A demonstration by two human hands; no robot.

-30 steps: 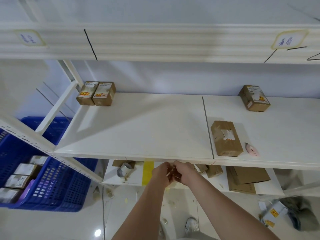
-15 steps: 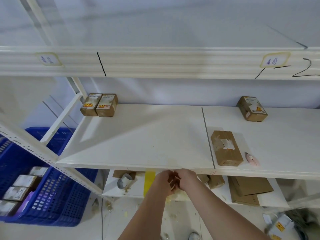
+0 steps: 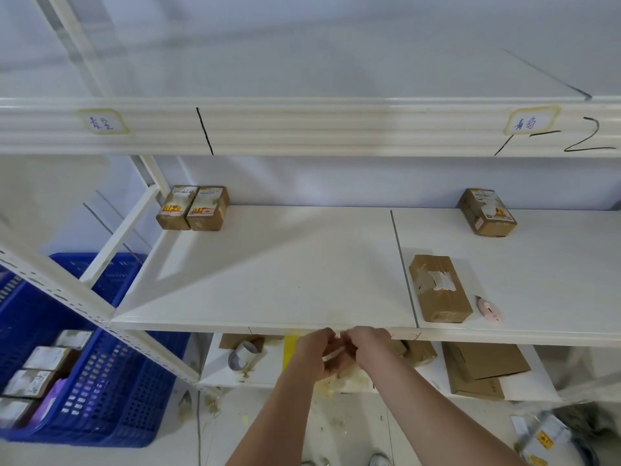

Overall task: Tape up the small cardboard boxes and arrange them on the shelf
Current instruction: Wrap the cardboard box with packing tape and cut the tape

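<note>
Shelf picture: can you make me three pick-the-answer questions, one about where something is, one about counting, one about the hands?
1. Where is the blue crate?
A. on the top shelf
B. on the floor, left of the shelf
C. in the hands

2. How many small boxes stand side by side at the middle shelf's back left corner?
A. two
B. four
C. six

3. What are the hands doing?
A. hanging apart
B. pressing the wall
C. together at the shelf's front edge, gripping something small

Answers: 1 B, it sits low, left. 2 A, a touching pair of boxes. 3 C, left hand and right hand meet, fingers curled.
</note>
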